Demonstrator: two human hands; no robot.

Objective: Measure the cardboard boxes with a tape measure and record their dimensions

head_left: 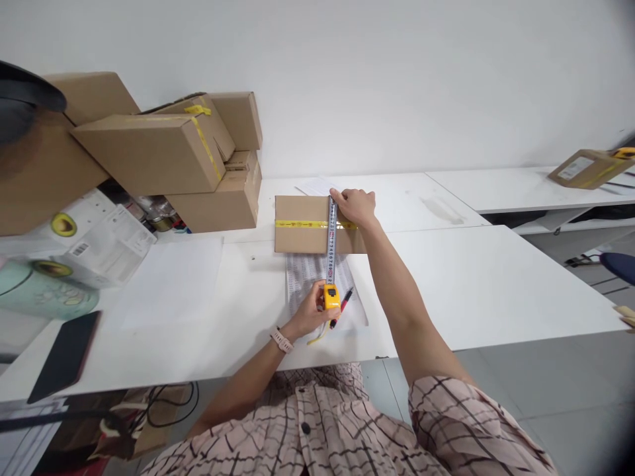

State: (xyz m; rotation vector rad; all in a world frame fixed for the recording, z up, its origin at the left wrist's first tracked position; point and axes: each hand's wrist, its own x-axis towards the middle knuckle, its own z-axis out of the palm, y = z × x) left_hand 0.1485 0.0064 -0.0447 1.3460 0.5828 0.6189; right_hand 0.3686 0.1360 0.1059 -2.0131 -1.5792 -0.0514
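Observation:
A brown cardboard box (300, 240) with a yellow tape strip lies on the white table. My left hand (311, 312) is closed round the yellow case of a tape measure (331, 297), just in front of the box. Its metal blade runs out across the top of the box to the far edge. At that edge my right hand (356, 206) pinches the blade's end, thumb and finger against the box. Beneath the tape measure lies a printed sheet (302, 271), partly covered. A red and black pen (343, 305) rests on the sheet beside the case.
Stacked cardboard boxes (153, 149) stand at the back left. Nearer are a white carton with avocado pictures (99, 231), a mint-green bottle (54, 291), a dark phone-like slab (67, 357) and white paper (171, 281). Another box (585, 168) sits far right, near the wall.

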